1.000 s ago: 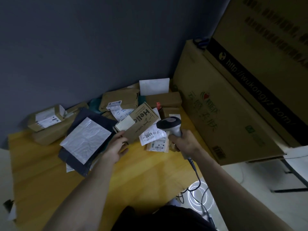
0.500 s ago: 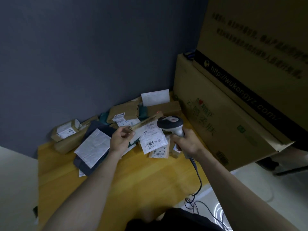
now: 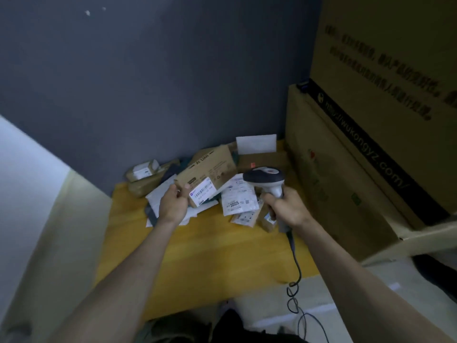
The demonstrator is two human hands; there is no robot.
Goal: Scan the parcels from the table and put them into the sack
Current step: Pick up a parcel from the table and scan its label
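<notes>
My left hand (image 3: pixel 173 205) grips a flat brown cardboard parcel (image 3: pixel 210 170) by its near left corner, tilted up above the pile, its white barcode label (image 3: pixel 201 191) facing me. My right hand (image 3: pixel 286 206) holds a grey handheld scanner (image 3: pixel 265 178) by the grip, its head just right of the parcel and pointing left toward the label. Several other parcels lie heaped on the yellow table (image 3: pixel 210 256): a white bag with labels (image 3: pixel 238 199), small brown boxes (image 3: pixel 143 173) at the back left, a white envelope (image 3: pixel 256 143) against the wall. No sack is in view.
Large cardboard cartons (image 3: pixel 358 181) stand stacked right of the table, close to my right hand. A dark blue wall (image 3: pixel 160 95) backs the table. The scanner's coiled cable (image 3: pixel 295 288) hangs off the table's front edge toward the floor.
My left hand has turned the brown parcel over, so its barcode label now faces me instead of its edge. The scanner stays beside it. My head has shifted back and left.
</notes>
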